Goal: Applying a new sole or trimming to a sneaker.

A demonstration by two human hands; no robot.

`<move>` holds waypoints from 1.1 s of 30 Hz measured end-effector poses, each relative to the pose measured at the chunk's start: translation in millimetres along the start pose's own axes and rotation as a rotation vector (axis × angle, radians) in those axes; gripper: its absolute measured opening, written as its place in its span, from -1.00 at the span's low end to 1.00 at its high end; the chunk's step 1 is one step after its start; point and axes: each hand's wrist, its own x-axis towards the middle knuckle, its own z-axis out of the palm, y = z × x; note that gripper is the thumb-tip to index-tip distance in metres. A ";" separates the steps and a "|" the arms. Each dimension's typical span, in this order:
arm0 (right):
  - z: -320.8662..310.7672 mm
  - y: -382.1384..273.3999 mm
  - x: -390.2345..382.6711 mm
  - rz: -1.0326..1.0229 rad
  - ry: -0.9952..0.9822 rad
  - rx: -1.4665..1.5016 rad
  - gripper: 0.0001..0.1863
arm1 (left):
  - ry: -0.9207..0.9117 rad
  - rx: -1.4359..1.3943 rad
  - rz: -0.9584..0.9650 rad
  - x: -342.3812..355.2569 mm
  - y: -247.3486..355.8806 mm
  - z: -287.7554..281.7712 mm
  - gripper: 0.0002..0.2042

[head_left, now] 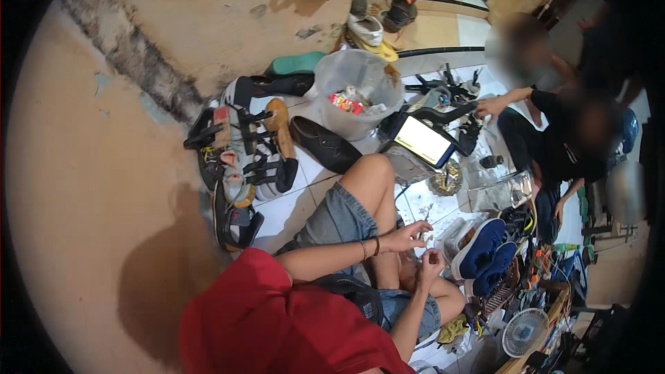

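My left hand (409,235), with bands at the wrist, is held over my crossed legs, its fingers bent toward the thumb around something too small to make out. Just below it, my right hand (430,265) is closed on a small dark thing I cannot identify. To the right of both hands stand blue sneakers (478,253) with pale clear material beside them. A lit tablet (421,140) lies above my hands, near a crumpled metallic dish (445,177).
Assorted shoes (322,145) lie along the wall at left. A translucent bucket (357,121) stands beyond my knee. A co-worker in black (575,152) sits at right, an arm reaching toward shoes near the tablet. A fan (525,332) and tool clutter sit at lower right.
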 end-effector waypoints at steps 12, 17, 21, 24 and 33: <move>-11.0 -5.0 -4.2 0.245 -0.136 -0.064 -0.74 | 0.747 0.514 0.244 -132.5 183.0 -149.1 -0.90; -26.5 -1.7 -2.3 0.396 -0.001 0.234 -0.67 | 1.421 0.742 0.403 -217.6 219.2 -223.8 -0.89; -28.3 -10.0 -3.6 0.446 0.034 0.401 -0.64 | 1.752 0.891 -0.124 -305.3 188.5 -285.6 -0.79; -18.7 -18.3 -5.7 0.455 0.117 0.395 -0.61 | 1.677 0.797 -0.259 -335.4 153.2 -293.6 -0.62; -39.1 -9.3 -3.2 0.442 -0.051 0.454 -0.67 | 1.191 0.503 -0.365 -320.6 151.9 -258.0 -0.02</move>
